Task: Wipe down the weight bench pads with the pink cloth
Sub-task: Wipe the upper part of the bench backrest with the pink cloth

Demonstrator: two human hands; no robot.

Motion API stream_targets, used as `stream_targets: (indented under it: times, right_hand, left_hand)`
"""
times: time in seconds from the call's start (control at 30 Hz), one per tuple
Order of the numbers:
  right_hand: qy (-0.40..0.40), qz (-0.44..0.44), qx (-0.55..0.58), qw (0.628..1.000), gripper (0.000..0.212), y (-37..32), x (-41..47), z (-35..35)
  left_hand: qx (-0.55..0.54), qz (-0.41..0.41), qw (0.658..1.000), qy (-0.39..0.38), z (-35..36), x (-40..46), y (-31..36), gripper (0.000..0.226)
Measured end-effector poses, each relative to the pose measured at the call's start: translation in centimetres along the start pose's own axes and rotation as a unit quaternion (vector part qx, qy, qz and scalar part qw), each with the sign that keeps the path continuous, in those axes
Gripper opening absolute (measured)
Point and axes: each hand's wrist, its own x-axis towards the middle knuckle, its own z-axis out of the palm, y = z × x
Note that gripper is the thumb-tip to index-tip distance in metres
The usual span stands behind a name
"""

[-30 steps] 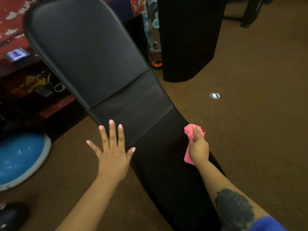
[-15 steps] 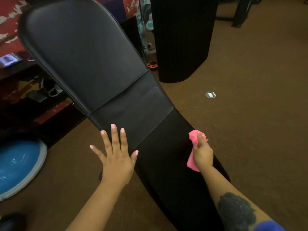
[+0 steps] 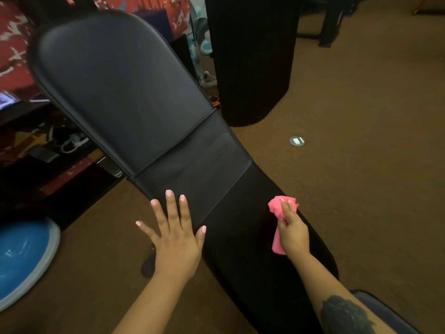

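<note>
The black weight bench runs from upper left to lower right, with a wide back pad (image 3: 125, 88), a short middle pad (image 3: 192, 169) and a darker seat pad (image 3: 243, 239). My left hand (image 3: 174, 237) lies flat with fingers spread, its fingertips on the middle pad's near-left edge and its palm past the bench side. My right hand (image 3: 292, 231) grips the bunched pink cloth (image 3: 279, 207) and presses it onto the seat pad's right edge. Part of the cloth hangs below my palm.
Brown carpet surrounds the bench. A blue balance dome (image 3: 21, 259) lies at the left edge, a tall black ribbed column (image 3: 250, 59) stands behind the bench, and a round metal floor plate (image 3: 296, 141) sits to the right. Cluttered dark shelving (image 3: 48, 145) fills the left background.
My right hand has slid the pink cloth a little down the seat pad's right edge toward me. My left hand has stayed flat at the bench's left side, with little shift.
</note>
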Motion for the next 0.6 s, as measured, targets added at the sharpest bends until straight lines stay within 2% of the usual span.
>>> stream_targets:
  times: [0.23,0.37,0.5,0.6]
  right_hand:
    - [0.015,0.09,0.012,0.996,0.053,-1.2,2.2,0.0]
    - [0.003,0.013,0.023,1.0,0.055,-2.9,1.7,0.2]
    - [-0.015,-0.101,-0.06,0.993,0.062,-1.3,0.2,0.4]
    - [-0.032,-0.1,-0.079,0.991,0.063,0.9,0.0,-0.2]
  left_hand:
    - [0.004,-0.006,1.0,-0.004,-0.1,0.0,-0.3,0.082]
    - [0.011,-0.015,1.0,-0.015,-0.1,0.0,-0.1,0.084]
    - [0.022,-0.024,0.999,-0.015,-0.2,0.0,0.1,0.085]
    - [0.021,-0.035,0.999,-0.019,-0.5,-0.1,0.5,0.088]
